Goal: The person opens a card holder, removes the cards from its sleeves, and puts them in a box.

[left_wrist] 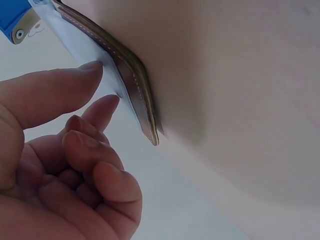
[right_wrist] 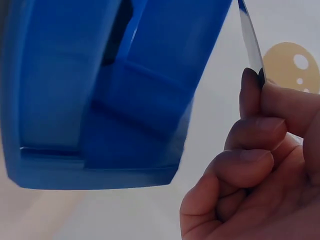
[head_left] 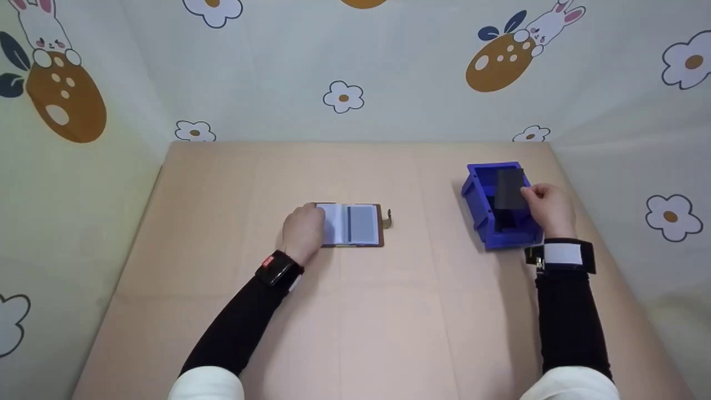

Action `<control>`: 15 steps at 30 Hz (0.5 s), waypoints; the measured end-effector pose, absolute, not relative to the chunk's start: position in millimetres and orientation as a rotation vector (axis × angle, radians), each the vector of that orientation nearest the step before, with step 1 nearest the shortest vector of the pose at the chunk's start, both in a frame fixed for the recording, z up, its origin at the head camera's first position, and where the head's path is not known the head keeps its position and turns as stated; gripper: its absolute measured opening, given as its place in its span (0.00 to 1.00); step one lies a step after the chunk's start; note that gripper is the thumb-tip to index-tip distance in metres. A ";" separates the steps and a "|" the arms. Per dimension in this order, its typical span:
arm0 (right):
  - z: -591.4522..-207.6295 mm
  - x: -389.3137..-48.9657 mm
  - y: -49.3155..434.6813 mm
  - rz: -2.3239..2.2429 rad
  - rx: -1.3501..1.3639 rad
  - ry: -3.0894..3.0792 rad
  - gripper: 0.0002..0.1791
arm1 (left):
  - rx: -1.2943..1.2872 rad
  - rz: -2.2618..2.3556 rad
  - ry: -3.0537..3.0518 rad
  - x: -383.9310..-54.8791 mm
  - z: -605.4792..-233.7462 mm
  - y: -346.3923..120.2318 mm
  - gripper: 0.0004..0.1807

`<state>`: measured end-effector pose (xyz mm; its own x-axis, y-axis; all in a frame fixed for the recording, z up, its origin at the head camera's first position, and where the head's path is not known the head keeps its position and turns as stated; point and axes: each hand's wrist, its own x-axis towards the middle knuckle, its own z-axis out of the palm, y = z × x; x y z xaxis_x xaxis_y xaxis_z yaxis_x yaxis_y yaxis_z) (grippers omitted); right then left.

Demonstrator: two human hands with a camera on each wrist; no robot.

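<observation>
A small brown card holder [head_left: 381,228] lies spread open on the table, its clear sleeve pages [head_left: 333,225] facing up. My left hand [head_left: 304,230] is at its left edge. In the left wrist view the thumb [left_wrist: 75,87] and index fingertip touch the sleeves, a little apart, while the other fingers curl loosely. Between thumb and index finger my right hand [head_left: 551,208] pinches a thin dark card [head_left: 509,189] by its right side. That card stands above a blue plastic bin [head_left: 479,205], with something dark inside. The right wrist view shows the card [right_wrist: 251,42] edge-on.
A strap with a snap [head_left: 387,219] sticks out from the card holder's right side. The beige table [head_left: 389,328] extends around both things. Patterned cloth [head_left: 278,72] hangs behind it and along both sides.
</observation>
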<state>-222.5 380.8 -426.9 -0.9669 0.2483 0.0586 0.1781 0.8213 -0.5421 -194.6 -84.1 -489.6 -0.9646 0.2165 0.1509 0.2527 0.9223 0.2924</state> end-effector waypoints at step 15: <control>-427.4 -221.9 371.6 0.558 -0.339 -2.987 0.22 | -0.270 -0.684 -3.040 -205.5 -488.4 -90.3 0.06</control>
<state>-221.9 371.6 -427.4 -0.9720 0.2313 0.0417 0.2007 0.9091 -0.3652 -205.5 -90.3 -488.4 -0.9850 0.1646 0.0518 0.1709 0.8894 0.4239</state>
